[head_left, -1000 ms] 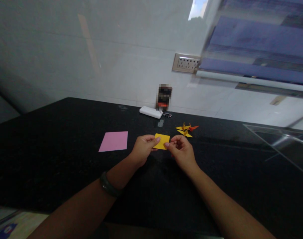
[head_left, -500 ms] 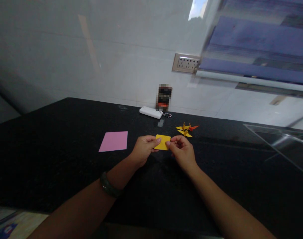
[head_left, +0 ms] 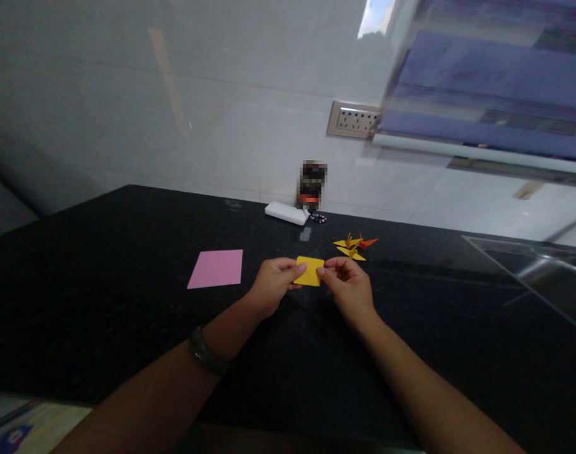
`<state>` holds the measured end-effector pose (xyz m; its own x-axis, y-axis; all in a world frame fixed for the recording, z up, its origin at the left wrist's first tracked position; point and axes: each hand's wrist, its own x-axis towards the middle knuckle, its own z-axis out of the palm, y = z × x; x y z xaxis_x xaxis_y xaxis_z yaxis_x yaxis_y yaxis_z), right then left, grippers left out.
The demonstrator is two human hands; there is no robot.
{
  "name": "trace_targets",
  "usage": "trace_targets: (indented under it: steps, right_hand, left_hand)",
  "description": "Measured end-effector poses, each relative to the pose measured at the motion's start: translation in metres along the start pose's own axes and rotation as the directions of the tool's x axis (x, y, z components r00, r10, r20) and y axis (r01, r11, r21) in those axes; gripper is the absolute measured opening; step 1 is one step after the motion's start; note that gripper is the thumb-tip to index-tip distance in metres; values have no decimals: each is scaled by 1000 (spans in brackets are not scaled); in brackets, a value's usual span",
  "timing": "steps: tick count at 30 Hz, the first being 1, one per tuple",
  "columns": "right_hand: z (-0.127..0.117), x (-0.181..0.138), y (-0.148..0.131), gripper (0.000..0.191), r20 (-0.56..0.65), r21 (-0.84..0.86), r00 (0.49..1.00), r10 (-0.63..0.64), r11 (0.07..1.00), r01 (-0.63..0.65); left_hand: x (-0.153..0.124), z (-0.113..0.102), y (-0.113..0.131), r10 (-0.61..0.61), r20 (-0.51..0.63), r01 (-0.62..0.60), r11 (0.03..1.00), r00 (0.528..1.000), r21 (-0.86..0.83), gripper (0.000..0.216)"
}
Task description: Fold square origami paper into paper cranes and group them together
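A small folded yellow paper (head_left: 310,272) is held just above the black countertop (head_left: 103,302). My left hand (head_left: 272,285) pinches its left edge between thumb and fingers. My right hand (head_left: 347,285) pinches its right edge the same way. A dark band sits on my left wrist (head_left: 203,353). A flat pink paper square (head_left: 216,268) lies on the counter to the left of my hands. Folded paper cranes, yellow (head_left: 350,248) and orange (head_left: 367,241), stand just beyond my right hand.
A white flat box (head_left: 286,212) and a dark pixelated object (head_left: 311,184) sit at the back by the tiled wall. A wall socket (head_left: 354,120) is above them. A glass pane edge (head_left: 528,271) juts in at the right.
My right hand's fingers have shifted slightly along the yellow paper's right edge. Otherwise the hands and paper stay where they were.
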<state>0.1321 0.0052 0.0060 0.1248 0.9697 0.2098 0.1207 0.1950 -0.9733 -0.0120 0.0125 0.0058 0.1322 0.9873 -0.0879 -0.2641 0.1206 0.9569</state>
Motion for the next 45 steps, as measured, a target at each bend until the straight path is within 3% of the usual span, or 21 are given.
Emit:
trace_targets:
  steps: [11, 15, 18, 20, 26, 37, 45]
  right_hand:
    - [0, 0, 2, 24, 79, 26, 996, 29, 999, -31]
    - [-2, 1, 4, 16, 75, -87, 982, -172, 980, 179]
    - [-4, 2, 3, 11, 70, -202, 930, -362, 907, 369]
    - [-5, 1, 2, 12, 81, -232, 910, -408, 880, 415]
    - [-6, 1, 2, 12, 86, -249, 904, -418, 870, 426]
    - [-6, 2, 6, 11, 23, -292, 880, -474, 839, 459]
    - [-8, -1, 2, 18, 129, -272, 840, -526, 796, 540]
  left_hand:
    - [1, 0, -1, -3, 16, 2, 1000, 1000, 24, 26]
    - [0, 0, 0, -10, 34, 9, 1000, 999, 13, 25]
    - [0, 1, -1, -20, 60, 21, 1000, 998, -19, 25]
    - [0, 1, -1, -16, 81, 22, 997, 997, -74, 28]
    - [1, 1, -1, 27, 147, 3, 980, 989, -197, 30]
    - [0, -1, -1, 10, 311, 37, 989, 951, -144, 32]
    - [1, -2, -1, 17, 284, 31, 986, 959, -163, 27]
